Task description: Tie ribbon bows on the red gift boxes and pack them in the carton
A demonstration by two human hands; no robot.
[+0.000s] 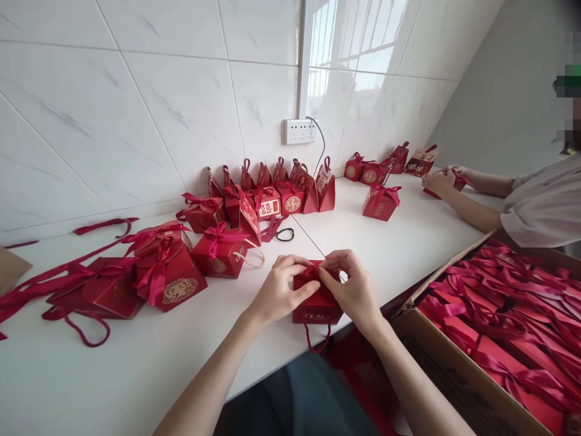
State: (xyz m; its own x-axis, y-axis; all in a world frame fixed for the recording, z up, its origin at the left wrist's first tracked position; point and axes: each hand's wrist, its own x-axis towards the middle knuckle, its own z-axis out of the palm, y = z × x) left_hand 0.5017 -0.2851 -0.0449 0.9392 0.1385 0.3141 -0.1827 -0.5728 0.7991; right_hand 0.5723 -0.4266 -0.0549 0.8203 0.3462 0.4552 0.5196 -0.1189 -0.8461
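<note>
A small red gift box (318, 309) stands on the white table near its front edge, with a dark red cord handle (318, 348) hanging from its near side. Both my hands are at its top, on a red ribbon (313, 270). Thumb and fingers of my left hand (284, 287) close in on the ribbon from the left. From the right, my right hand (349, 284) pinches the ribbon between thumb and fingertips. How the ribbon is looped or knotted is mostly hidden by my fingers.
Finished-looking red boxes with bows (220, 248) crowd the left and back of the table (181, 375). Loose ribbons (59, 280) lie far left. At right, a cardboard carton (431, 336) holds many ribboned boxes. Beyond it, a co-worker's hands (440, 180) handle another red box.
</note>
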